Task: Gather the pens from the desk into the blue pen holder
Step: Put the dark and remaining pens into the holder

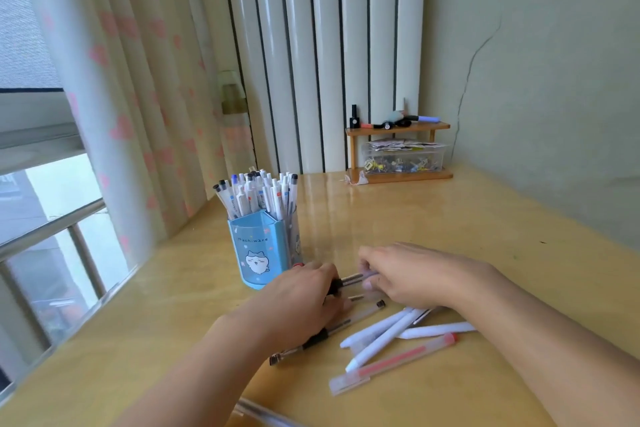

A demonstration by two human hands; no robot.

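Yellow surface (pixel 450 236): blue pen holder (pixel 259 250) nearly full. Loose pens (pixel 391 340) remain. Left hand (pixel 298 291), right hand (pixel 415 274) pinching same dark-tipped pen (pixel 349 279).

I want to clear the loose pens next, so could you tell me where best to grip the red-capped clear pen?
Probably pinch the red-capped pen at mid-barrel from above: it lies flat on the desk, its middle is uncovered, and white pens crowd its far side.

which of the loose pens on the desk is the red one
The clear pen with red ink and red cap, lying nearest the camera, right of centre; the other loose pens are white or black.
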